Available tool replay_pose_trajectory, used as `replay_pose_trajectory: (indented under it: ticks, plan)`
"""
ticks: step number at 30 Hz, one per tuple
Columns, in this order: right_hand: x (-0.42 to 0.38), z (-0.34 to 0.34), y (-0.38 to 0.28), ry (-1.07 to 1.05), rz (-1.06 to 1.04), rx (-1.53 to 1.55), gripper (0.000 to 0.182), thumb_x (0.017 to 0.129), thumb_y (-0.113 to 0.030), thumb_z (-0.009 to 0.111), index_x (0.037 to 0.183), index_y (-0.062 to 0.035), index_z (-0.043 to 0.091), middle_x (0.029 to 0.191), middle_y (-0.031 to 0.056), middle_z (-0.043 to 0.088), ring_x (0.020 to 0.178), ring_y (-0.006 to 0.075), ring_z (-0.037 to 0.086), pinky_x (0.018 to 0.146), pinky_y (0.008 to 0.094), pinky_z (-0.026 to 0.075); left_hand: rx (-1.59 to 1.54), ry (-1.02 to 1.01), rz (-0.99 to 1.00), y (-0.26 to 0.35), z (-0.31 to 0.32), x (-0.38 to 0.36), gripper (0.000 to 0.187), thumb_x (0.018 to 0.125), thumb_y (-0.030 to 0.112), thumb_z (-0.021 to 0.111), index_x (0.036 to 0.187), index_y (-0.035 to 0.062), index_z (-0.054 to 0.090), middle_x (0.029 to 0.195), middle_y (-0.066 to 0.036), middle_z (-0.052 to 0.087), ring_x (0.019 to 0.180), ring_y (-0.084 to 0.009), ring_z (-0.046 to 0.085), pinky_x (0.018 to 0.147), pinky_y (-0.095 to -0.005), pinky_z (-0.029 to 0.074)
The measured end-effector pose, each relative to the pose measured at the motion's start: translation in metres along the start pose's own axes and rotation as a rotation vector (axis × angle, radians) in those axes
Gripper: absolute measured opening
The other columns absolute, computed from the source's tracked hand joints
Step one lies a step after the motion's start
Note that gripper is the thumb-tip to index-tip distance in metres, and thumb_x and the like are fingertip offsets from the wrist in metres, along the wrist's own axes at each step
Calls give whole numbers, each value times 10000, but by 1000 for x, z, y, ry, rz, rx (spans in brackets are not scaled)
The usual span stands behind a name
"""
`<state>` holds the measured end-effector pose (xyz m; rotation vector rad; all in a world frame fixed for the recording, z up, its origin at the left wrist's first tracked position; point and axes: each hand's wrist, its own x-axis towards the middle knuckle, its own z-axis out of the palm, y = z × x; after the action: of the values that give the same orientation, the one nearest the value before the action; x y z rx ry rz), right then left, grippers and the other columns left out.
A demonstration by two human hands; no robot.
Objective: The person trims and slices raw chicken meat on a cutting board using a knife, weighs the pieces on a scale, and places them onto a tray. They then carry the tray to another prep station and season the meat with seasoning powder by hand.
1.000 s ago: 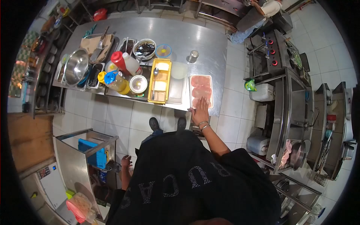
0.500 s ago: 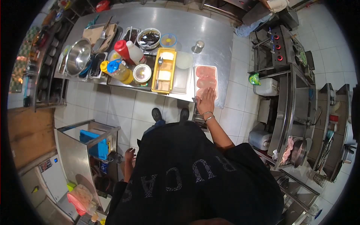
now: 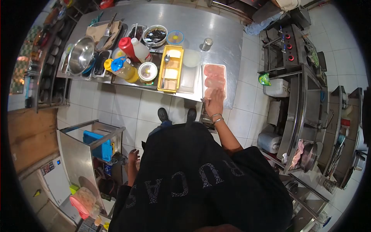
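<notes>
My right hand (image 3: 214, 105) rests at the near end of a white tray (image 3: 225, 89) on the steel table, its fingers stretched over the pinkish slices (image 3: 214, 75) in it. It wears bracelets at the wrist. My left hand (image 3: 133, 156) hangs low beside my body, away from the table, fingers partly curled; whether it holds anything is too small to tell. Left of the tray stand a pale rectangular container (image 3: 187, 82) and a yellow divided tray (image 3: 161, 79) with a spoon in it. A small metal-topped shaker (image 3: 207, 44) stands behind the white tray.
The steel table (image 3: 193, 19) also bears a steel bowl (image 3: 81, 55), squeeze bottles (image 3: 126, 47), a bowl of dark liquid (image 3: 154, 36) and a round white tub (image 3: 147, 72). A steel rack (image 3: 77, 154) stands at left, a stove (image 3: 288, 46) at right. Part of another person (image 3: 270, 17) shows at top right.
The view has shifted slightly, moving the table and its items a little in the frame. My right hand stays at the tray's near end; my left hand is slightly higher.
</notes>
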<state>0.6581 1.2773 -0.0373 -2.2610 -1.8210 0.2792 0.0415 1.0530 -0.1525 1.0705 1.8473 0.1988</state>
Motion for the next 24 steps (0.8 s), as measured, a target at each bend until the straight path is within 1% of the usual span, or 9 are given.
replay_pose_trajectory:
  ticks: [5,10,12,13,14,16,17,20,24]
  plan:
    - [1,10,20,-22,88,-30,816,1015,-469,437,1521,123,194,1608,324,150,1519,428,108,1241,508,89,-118,10,-236,42,-3,-14,544,901,271,695,1383,65,552,1091,-140,705,762,-275,703,544,-424,571]
    - [11,10,20,-28,112,10,804,1025,-459,424,1533,110,169,1619,307,132,1527,409,85,1242,513,65,-135,17,-197,25,2,-11,543,900,279,698,1378,67,553,1093,-130,707,757,-260,692,554,-408,564]
    - [5,12,19,-46,61,-111,751,1016,-429,452,1511,103,262,1585,315,244,1485,425,239,1228,485,176,-123,5,-161,19,3,-8,529,902,274,695,1369,67,558,1075,-122,706,758,-252,686,548,-397,556]
    - [8,9,22,-46,60,-109,751,1016,-429,452,1511,103,262,1585,315,244,1485,425,239,1228,485,176,-117,5,-149,21,3,-3,523,903,271,694,1366,67,560,1069,-119,706,758,-249,685,545,-394,552]
    - [14,4,27,54,116,1,688,1005,-394,481,1468,96,348,1517,313,354,1387,437,369,1168,478,282,-112,4,-138,22,2,1,517,904,269,693,1362,67,562,1063,-117,705,759,-246,683,542,-391,549]
    - [14,-44,7,155,228,135,441,959,-297,564,1242,38,604,1256,263,624,1054,432,622,919,485,502,-169,10,-170,25,2,-5,502,912,263,689,1360,73,565,1048,-115,701,752,-241,676,546,-390,545]
    - [14,-43,9,147,223,139,441,959,-297,564,1242,38,604,1256,263,624,1054,432,622,919,485,502,-188,14,-184,31,1,-9,497,915,261,687,1359,74,566,1044,-115,699,749,-239,674,547,-390,544]
    - [26,-31,30,-40,311,40,282,875,-263,665,1021,-21,663,1093,229,675,947,431,640,842,510,525,-219,60,-368,72,2,-24,484,923,263,696,1353,75,576,1040,-104,699,725,-224,661,538,-380,530]
    - [32,-20,29,-69,417,86,294,839,-306,720,973,-48,684,978,186,695,946,366,640,846,476,513,-211,57,-389,74,1,-31,490,922,269,699,1353,72,576,1046,-102,699,750,-229,668,559,-387,534]
